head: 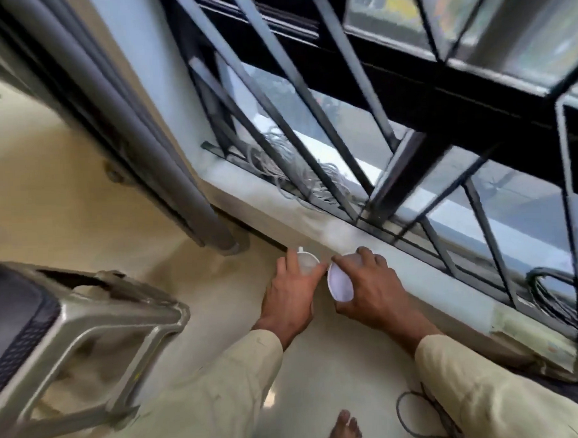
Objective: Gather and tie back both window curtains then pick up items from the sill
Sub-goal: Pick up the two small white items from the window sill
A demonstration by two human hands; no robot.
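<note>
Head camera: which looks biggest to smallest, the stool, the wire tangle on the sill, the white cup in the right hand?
1. stool, though it is nearest the camera
2. wire tangle
3. white cup, partly covered by the right hand

Black metal grille bars slant across the window ahead of you, set before a dark window frame, with blurred daylight showing through the panes. A tangle of grey cable lies behind the bars' lower ends, left of centre; a coil of black cable sits behind them far to your right. At your lower left stands a grey-beige plastic stool on the cream floor. A thin black cord loops on the floor at lower right.
</note>
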